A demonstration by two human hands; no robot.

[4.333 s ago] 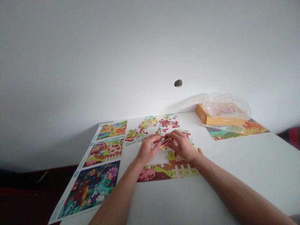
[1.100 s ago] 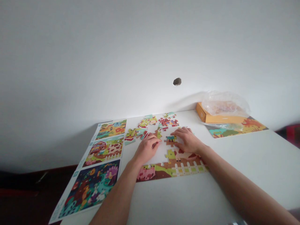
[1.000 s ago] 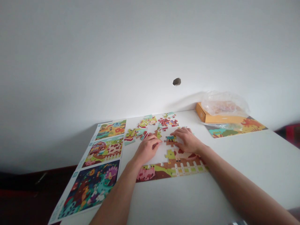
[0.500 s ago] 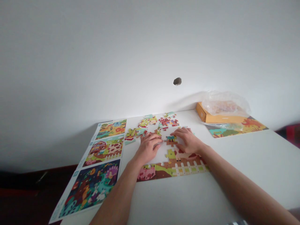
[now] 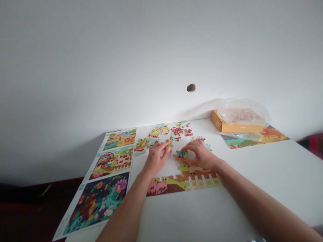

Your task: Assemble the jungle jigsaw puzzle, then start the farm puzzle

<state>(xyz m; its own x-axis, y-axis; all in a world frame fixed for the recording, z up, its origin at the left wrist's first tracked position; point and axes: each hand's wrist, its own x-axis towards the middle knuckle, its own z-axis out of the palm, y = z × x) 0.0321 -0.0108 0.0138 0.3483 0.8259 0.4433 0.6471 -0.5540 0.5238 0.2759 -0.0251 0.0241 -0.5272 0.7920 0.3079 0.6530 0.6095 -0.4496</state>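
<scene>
My right hand [image 5: 200, 156] is closed on a puzzle piece [image 5: 181, 154] with a teal figure, its thumb and fingers at the piece's right edge. The piece lies just above the joined part of a farm puzzle [image 5: 174, 185], which shows a pink pig, a white fence and a cow partly hidden under that hand. To the left, my left hand [image 5: 156, 158] has its fingers stretched out and the thumb apart. Its fingertips are by a small green and brown piece [image 5: 171, 145]; whether they touch it I cannot tell.
Loose puzzle pieces [image 5: 158, 130] lie toward the wall, with several more [image 5: 142, 145] beside my left hand. A printed picture sheet [image 5: 99, 201] covers the table's left side. At the back right, a yellow box [image 5: 239, 128] with a plastic bag [image 5: 244, 109] rests on a lion picture [image 5: 267, 137].
My left hand has drawn back left and up, toward the loose pieces. My right hand has shifted slightly left and down with the teal-figure puzzle piece.
</scene>
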